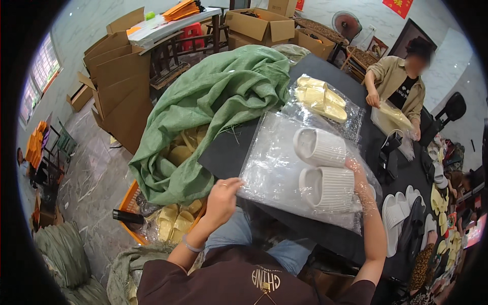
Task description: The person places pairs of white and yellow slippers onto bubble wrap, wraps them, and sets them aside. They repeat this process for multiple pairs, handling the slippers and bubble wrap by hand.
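My left hand (223, 201) pinches the near left edge of a clear plastic bag (272, 152), which lies over a stack of similar bags on the dark table. A pair of white ribbed slide sandals, one far (320, 146) and one near (328, 188), rests on the bag. At their toe ends, my right hand (357, 173) grips the pair; its fingertips are partly hidden by the slides and plastic. Just beyond lies a bagged pair of pale yellow slides (320, 99).
A green woven sack (218, 101) covers the table's left side. Below it, an orange crate (129, 198) holds yellow slides. At the far right a co-worker (406, 84) handles a bagged yellow pair. More slides (394, 218) and a black device (389, 155) are on the right.
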